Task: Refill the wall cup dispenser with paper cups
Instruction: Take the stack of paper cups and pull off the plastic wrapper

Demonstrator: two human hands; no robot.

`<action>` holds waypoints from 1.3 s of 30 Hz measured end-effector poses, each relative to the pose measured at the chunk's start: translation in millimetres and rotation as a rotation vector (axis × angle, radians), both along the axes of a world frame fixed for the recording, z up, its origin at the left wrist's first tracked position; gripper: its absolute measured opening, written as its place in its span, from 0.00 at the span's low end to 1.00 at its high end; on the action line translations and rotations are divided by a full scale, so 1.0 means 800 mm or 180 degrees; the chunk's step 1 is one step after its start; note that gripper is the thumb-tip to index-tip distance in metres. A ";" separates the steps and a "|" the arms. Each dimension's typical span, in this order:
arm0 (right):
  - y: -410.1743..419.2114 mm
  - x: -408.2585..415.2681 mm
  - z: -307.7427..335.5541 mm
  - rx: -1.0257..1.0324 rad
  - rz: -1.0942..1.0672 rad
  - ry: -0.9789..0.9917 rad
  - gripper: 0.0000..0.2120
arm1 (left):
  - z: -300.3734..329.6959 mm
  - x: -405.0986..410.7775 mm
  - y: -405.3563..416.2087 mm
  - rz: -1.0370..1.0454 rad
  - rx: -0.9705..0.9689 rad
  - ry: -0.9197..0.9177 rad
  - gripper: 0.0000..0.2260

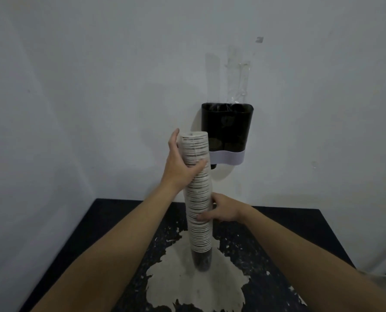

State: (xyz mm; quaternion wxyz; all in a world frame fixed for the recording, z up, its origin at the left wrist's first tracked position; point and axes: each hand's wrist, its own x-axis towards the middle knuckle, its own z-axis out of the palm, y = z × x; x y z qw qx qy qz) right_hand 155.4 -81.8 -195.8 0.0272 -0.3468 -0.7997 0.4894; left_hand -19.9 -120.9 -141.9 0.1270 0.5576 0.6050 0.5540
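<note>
A tall stack of white paper cups (198,199) stands nearly upright above the table, its dark bottom end low near the tabletop. My left hand (179,163) grips the stack near its top from the left. My right hand (223,209) holds it at mid-height from the right. The wall cup dispenser (228,129), dark translucent plastic with a white band at its base, hangs on the wall just right of the stack's top. Its open top is above the upper end of the stack.
A black table (311,233) with a large patch of peeled white surface lies below my arms, pushed against the white wall. Clear tape strips (238,75) run up the wall above the dispenser.
</note>
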 end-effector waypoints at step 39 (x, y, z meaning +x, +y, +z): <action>0.028 -0.012 0.119 0.2298 0.0086 -0.0515 0.14 | -0.101 0.047 -0.032 -0.0103 -0.0301 0.0798 0.50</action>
